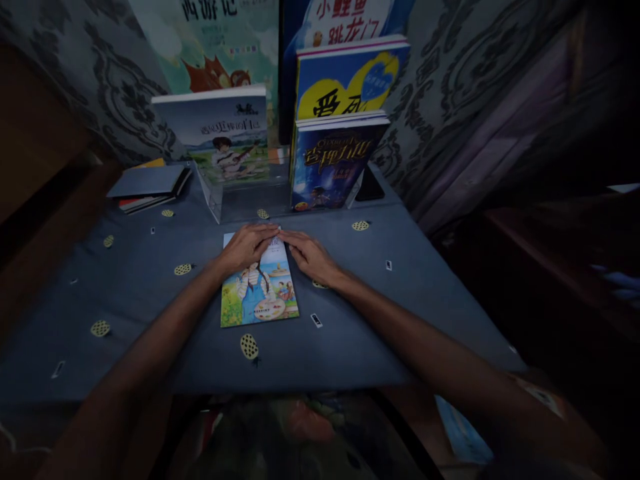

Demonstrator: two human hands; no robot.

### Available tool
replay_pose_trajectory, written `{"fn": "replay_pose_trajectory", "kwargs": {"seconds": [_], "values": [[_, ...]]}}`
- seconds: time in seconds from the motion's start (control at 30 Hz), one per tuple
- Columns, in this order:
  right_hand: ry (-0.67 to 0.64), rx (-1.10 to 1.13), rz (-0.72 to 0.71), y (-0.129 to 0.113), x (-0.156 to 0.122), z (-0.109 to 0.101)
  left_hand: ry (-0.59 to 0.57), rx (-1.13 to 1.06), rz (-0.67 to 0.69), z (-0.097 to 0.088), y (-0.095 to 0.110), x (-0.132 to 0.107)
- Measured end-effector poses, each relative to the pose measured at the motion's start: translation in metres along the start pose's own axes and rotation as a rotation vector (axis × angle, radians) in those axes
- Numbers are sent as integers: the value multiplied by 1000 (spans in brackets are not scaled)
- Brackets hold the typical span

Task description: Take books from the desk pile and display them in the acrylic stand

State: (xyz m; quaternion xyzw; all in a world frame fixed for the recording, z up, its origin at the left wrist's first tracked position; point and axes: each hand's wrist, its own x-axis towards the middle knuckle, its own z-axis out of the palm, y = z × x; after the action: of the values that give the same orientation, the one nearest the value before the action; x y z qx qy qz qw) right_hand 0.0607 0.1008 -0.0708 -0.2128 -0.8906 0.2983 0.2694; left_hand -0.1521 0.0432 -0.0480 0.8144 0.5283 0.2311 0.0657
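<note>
A thin picture book (260,297) with a colourful cover lies flat on the blue tablecloth (150,293). My left hand (246,247) rests palm down on the book's upper part, fingers stretched flat. Beside it, my right hand (313,257) lies flat too, its fingertips on the book's top right corner and its palm on the cloth. The fingertips of both hands nearly meet at the book's top edge. Neither hand grips anything.
A clear stand (235,197) at the back holds upright books: a pale one (223,137) on the left, a dark blue one (330,160) and a blue-yellow one (350,77) on the right. A stack of flat books (150,187) lies back left. Patterned wall behind.
</note>
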Motion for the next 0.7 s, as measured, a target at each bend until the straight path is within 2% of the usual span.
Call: {"fn": "replay_pose_trajectory", "kwargs": {"seconds": [0.23,0.53,0.7], "values": [[-66,-4,-44,-23,-38,-8,-8,4,11,2,-4,0],[-102,22,-170,-65,-110,-20,-20,19,-1,2,-3,0],[-91,-18,-231,-76,-123,-22,-10,38,5,2,-3,-2]]}}
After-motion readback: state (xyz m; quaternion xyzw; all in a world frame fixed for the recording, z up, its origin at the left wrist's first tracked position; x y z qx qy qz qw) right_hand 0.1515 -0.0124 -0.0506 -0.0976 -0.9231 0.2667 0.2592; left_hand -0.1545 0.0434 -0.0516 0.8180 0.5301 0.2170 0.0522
